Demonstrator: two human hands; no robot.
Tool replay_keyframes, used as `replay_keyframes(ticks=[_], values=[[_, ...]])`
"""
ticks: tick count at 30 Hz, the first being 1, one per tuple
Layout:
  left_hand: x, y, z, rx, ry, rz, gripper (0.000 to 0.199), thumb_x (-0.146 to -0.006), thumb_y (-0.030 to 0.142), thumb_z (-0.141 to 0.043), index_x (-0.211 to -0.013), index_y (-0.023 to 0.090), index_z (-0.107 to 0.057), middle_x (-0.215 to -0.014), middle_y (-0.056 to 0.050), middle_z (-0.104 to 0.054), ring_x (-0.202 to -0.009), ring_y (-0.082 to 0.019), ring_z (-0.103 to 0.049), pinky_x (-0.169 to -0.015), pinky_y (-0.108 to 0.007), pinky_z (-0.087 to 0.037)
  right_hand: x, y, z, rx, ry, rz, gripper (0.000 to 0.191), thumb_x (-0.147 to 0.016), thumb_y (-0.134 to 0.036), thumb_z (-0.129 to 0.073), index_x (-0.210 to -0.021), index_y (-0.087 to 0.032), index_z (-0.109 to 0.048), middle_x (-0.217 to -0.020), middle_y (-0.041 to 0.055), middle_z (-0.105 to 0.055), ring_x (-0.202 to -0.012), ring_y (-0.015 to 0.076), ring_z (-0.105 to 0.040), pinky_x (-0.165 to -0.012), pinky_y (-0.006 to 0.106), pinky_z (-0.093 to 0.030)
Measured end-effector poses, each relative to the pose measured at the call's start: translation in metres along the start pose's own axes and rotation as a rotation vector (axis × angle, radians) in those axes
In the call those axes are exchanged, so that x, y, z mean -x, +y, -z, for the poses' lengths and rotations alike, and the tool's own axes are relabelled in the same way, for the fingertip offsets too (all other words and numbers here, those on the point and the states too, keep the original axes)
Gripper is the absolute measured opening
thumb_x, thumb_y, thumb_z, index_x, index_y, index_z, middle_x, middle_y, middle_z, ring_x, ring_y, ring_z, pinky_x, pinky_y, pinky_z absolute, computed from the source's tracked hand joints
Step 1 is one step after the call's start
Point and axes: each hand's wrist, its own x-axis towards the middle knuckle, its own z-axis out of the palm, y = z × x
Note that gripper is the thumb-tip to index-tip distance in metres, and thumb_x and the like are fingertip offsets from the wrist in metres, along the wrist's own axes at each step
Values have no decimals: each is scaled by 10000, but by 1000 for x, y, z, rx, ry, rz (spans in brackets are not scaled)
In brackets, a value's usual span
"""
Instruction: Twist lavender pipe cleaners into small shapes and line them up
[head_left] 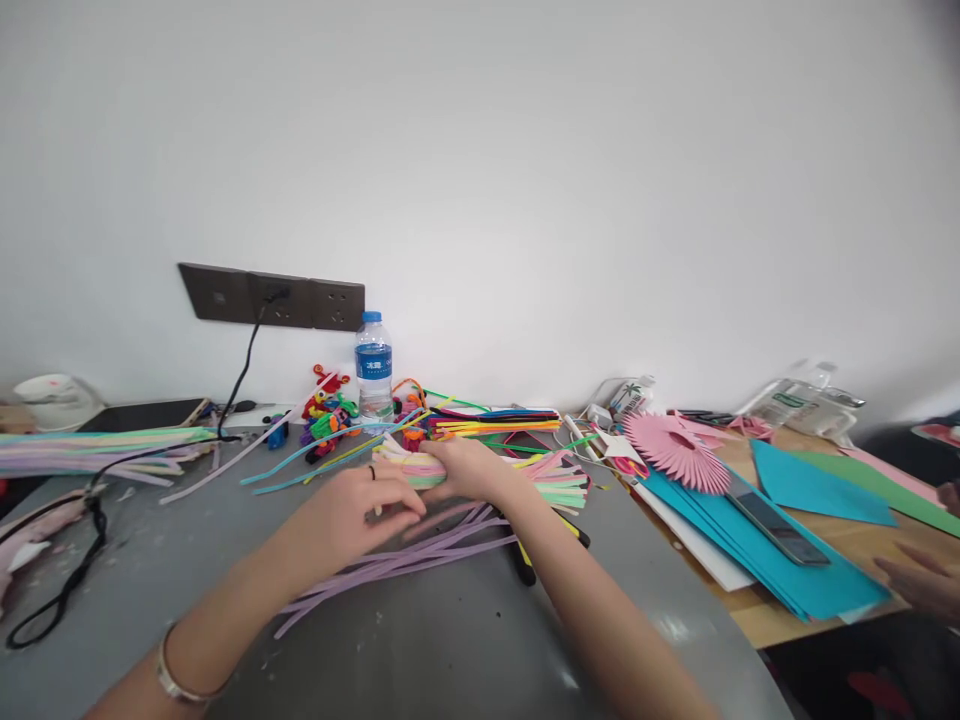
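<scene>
On the grey table, my right hand (459,470) lies over a bundle of pastel pipe cleaners (559,480), its fingers wrapped round the bundle's left part. Just left of it is my left hand (367,500), with a dark ring and curled fingers near the bundle's left end; whether it holds a strand is blurred. Loose purple pipe cleaners (390,565) lie in front of both hands. A yellow-and-black tool (523,562) sits partly under my right forearm.
A water bottle (373,365) stands by the wall beside colourful pipe-cleaner figures (326,415). More pastel strands (97,452) and a black cable (94,520) lie left. Blue paper (750,540), a phone (780,525) and a pink paper fan (671,450) lie right, near another person's hand (926,580).
</scene>
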Motion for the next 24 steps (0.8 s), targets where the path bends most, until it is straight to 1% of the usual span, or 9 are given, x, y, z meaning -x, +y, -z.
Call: replay_keyframes(ticks=[1, 2, 5, 7, 10, 14, 17, 20, 24], values=[[-5, -4, -3, -91, 76, -14, 193, -922, 254, -512, -935, 232, -704, -948, -25, -691, -916, -174, -601, -808, -265, -433, 0, 0, -6, 4, -4, 6, 575, -686, -590, -723, -1084, -187, -622, -879, 95, -704, -799, 270, -656, -611, 270, -382], [-10, -8, -5, -191, 115, -9, 195, -922, 230, -508, -942, 230, -701, -963, -34, -682, -950, -190, -590, -818, -282, -433, -1, 1, -12, 5, -4, 7, 572, -673, -608, -724, -1055, -195, -627, -851, 83, -703, -776, 263, -656, -598, 265, -370], [-25, -17, -13, -448, 14, 51, 205, -920, 186, -491, -855, 188, -686, -905, -55, -665, -899, -216, -591, -756, -307, -447, 0, 3, -25, 8, 38, 13, 562, -649, -640, -723, -992, -204, -635, -819, 66, -700, -750, 248, -656, -589, 260, -351], [-34, -19, -17, -535, -42, 79, 202, -920, 170, -483, -839, 171, -668, -910, -65, -660, -890, -222, -599, -724, -305, -449, 0, 5, -30, 7, 75, 19, 565, -647, -642, -724, -994, -205, -635, -833, 68, -703, -754, 247, -658, -591, 261, -348], [-42, -18, -19, -573, -77, 102, 189, -924, 177, -481, -836, 167, -648, -912, -66, -659, -872, -212, -614, -687, -291, -443, 0, 7, -33, 7, 97, 29, 582, -646, -650, -720, -1014, -206, -635, -838, 75, -709, -741, 248, -658, -594, 268, -354], [-49, -13, -18, -593, -119, 124, 146, -908, 172, -522, -816, 159, -635, -883, -63, -668, -834, -196, -633, -660, -278, -434, 1, 7, -32, 26, 82, 31, 590, -656, -657, -710, -1015, -193, -646, -797, 84, -710, -714, 253, -658, -594, 276, -365], [-53, -7, -18, -628, -160, 120, 114, -891, 189, -566, -826, 148, -650, -908, -87, -677, -886, -228, -643, -661, -291, -441, 2, 5, -29, 19, 77, 25, 583, -672, -662, -693, -1007, -187, -654, -801, 94, -716, -722, 257, -665, -601, 281, -384], [-57, 1, -19, -709, -223, 139, 125, -895, 177, -555, -892, 128, -670, -935, -118, -686, -907, -266, -654, -624, -302, -446, 5, 4, -27, 1, 71, 17, 579, -692, -680, -662, -991, -184, -663, -820, 107, -724, -745, 262, -674, -616, 289, -409], [-58, 11, -21, -791, -280, 127, 152, -865, 140, -582, -997, 107, -651, -975, -140, -688, -916, -273, -664, -629, -296, -473, 7, 3, -25, -14, 73, 13, 558, -701, -679, -656, -947, -178, -673, -876, 122, -738, -792, 265, -687, -638, 293, -435]])
